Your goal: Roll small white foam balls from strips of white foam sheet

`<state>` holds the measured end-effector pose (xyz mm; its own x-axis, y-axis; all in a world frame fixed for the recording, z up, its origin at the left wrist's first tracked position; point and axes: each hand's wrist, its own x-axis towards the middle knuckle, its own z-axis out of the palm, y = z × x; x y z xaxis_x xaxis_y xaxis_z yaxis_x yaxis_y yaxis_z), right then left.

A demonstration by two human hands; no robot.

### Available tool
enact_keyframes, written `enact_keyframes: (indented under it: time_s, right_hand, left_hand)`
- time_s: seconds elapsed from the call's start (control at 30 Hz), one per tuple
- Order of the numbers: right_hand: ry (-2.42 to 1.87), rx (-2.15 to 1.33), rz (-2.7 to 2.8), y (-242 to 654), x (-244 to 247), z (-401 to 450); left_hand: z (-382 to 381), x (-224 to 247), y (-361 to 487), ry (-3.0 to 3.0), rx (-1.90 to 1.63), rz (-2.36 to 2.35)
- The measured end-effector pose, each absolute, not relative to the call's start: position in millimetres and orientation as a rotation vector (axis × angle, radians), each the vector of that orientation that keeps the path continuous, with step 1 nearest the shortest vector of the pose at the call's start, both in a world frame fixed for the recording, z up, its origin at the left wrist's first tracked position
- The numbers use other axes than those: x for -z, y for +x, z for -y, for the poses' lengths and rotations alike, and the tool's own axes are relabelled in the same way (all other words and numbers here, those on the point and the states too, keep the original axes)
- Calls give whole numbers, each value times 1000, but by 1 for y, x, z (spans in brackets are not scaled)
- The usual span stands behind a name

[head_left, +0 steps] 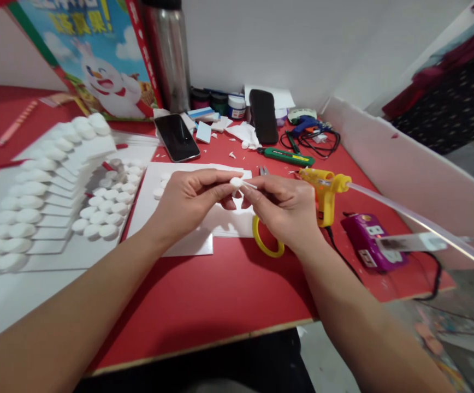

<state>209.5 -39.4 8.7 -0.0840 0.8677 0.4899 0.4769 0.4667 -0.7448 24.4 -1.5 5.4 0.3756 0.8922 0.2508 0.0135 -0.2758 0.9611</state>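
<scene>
Between both hands, over the white sheets (188, 248), is a small white round piece (236, 183). My left hand (191, 199) pinches it between thumb and fingers. My right hand (284, 204) is closed on a thin white strip (250, 185) that touches or joins the round piece; I cannot tell which. Under the right hand lie scissors with a yellow handle (267, 248), partly hidden. A yellow glue gun (325, 191) with a long clear glue stick (409, 218) is just right of that hand. Left of my hands, several white discs (106, 206) lie in rows.
A stepped white model edged with discs (57, 196) covers the table's left side. Behind are a phone (177, 137), a steel bottle (167, 54), paint jars (236, 107), a dark case (264, 115) and a green cutter (286, 156). A purple power strip (374, 245) sits at right.
</scene>
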Motion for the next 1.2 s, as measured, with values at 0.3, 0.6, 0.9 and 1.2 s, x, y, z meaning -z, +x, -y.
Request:
enact_keyframes:
  time_s: [0.3,0.6,0.9,1.2]
  right_hand:
    - [-1127,-1589,1027,208,-17,30]
    - [-1070,-1742,793,213,-19,30]
    - [-1128,-1579,1012,211,-15,31]
    - [-1443,-534,1541,203,-9,38]
  left_hand:
    - [-4,3,25,1642,-1133,-849]
    - [-3,-1,25,1721,-1094,-884]
    - [1,-1,28,1650,-1113,-889]
    - [9,1,37,1504,-1168,-924]
